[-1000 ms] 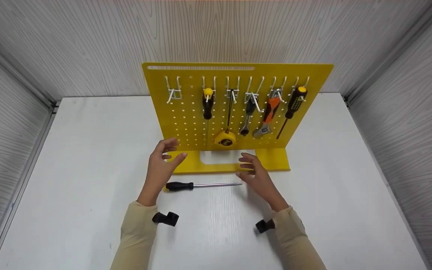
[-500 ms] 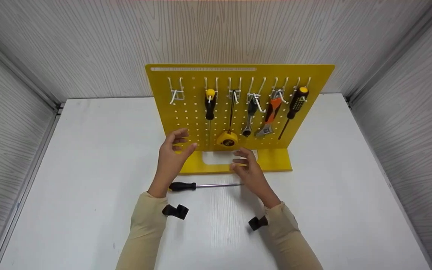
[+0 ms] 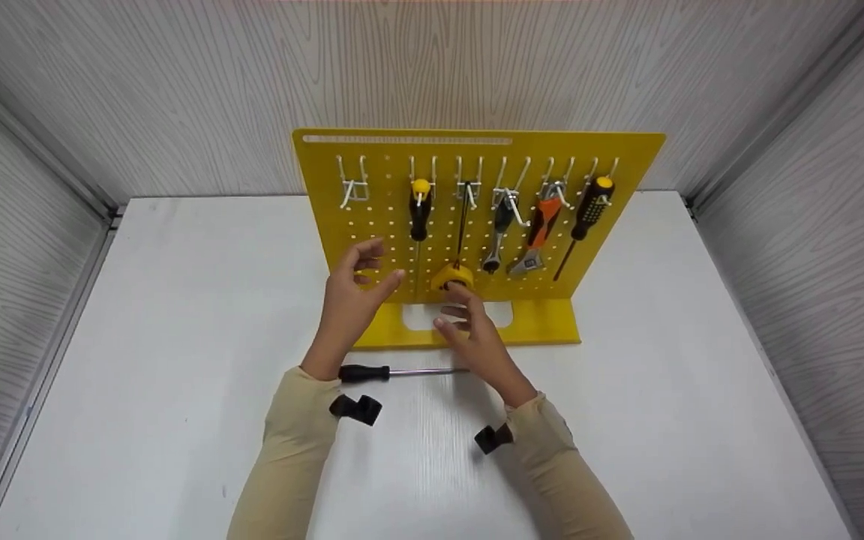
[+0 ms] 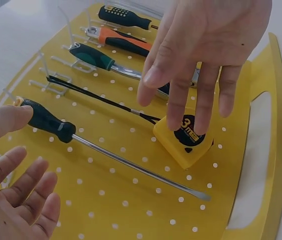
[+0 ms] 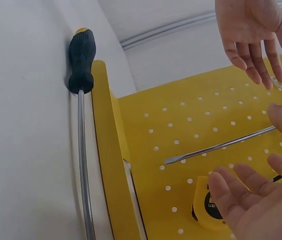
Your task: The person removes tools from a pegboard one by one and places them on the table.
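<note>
A yellow pegboard (image 3: pixel 372 161) stands upright on its base. My left hand (image 3: pixel 346 304) hovers before its lower left part, fingers loosely bent and holding nothing. Near it hangs a slotted screwdriver (image 4: pixel 46 120) with a dark handle. Farther right, my right hand (image 3: pixel 481 345) is also bare, its fingertips overlapping the hanging yellow tape measure (image 3: pixel 450 275) in the head view. Both palms face inward. Below the hands, a second screwdriver (image 3: pixel 364 373) with a black handle lies on the table in front of the base; my right hand hides its tip.
Right of the tape hang a ratchet wrench (image 3: pixel 499 225), an orange-handled adjustable wrench (image 3: pixel 544 225) and another screwdriver (image 3: pixel 591 210). At the board's far left, a white hook (image 3: pixel 352 191) bears no tool. Patterned walls (image 3: pixel 432 60) enclose the white table (image 3: pixel 214 300).
My left hand has moved right and up toward the board. My right hand has shifted left, now in front of the tape measure. The tools stay where they were.
</note>
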### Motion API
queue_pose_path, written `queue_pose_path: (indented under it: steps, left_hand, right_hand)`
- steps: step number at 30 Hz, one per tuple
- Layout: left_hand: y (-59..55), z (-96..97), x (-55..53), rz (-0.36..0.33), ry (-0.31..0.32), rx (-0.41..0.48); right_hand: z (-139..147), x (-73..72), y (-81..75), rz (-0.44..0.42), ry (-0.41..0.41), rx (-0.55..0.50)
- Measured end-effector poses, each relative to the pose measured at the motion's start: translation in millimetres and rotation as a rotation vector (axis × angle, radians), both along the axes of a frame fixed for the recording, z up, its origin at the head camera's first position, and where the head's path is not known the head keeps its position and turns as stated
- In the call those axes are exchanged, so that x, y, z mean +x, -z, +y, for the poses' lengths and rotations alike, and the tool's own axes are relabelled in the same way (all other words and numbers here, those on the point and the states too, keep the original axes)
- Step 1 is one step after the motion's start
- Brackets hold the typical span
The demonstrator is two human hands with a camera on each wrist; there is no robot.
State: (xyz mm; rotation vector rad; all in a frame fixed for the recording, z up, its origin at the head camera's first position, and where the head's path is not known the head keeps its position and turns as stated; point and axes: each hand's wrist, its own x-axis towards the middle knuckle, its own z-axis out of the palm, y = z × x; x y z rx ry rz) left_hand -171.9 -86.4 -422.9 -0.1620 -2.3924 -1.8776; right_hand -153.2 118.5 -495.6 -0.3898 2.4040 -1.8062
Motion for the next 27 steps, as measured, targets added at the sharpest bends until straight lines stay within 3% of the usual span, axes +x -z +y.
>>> queue_pose_path:
  steps: [10, 20, 27]
  left_hand:
    - [-7.9, 3.1, -17.8, -0.02, 0.02, 0.034]
    - [-10.6, 9.5, -26.4, -0.055, 0.057, 0.025]
    - [-18.0, 11.1, -30.5, -0.07, 0.087, 0.036]
  right_hand:
    - [-12.0, -9.5, -1.7, -0.05, -0.014, 0.018]
    - [-21.1, -19.0, -4.3, -0.061, -0.035, 0.032]
    - [-26.1, -22.5, -4.1, -0.165, -0.03, -0.025]
